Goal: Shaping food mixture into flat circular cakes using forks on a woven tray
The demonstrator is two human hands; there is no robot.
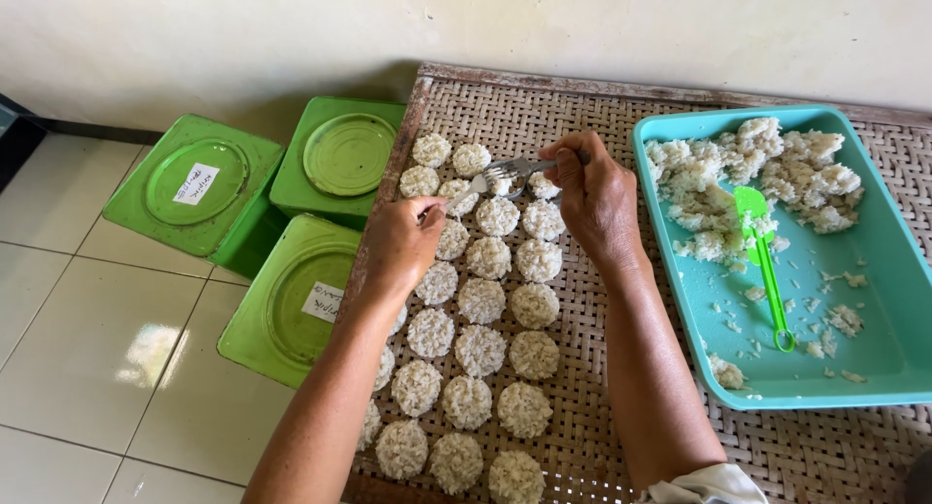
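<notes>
My left hand (403, 242) grips a metal spoon (469, 191) whose tip points up and right. My right hand (594, 195) holds a metal fork (515, 168), its tines meeting the spoon over a small ring mould that is mostly hidden. Both hover above the woven bamboo tray (573, 368). Several round flat rice cakes (482, 300) lie on it in three columns, running from the far edge down to the near edge.
A turquoise plastic tray (888, 271) at the right holds clumps of cooked rice (748, 169) and a green rice paddle (762, 261). Three green square tins (209, 188) with round lids stand on the tiled floor at the left. A pale wall runs behind.
</notes>
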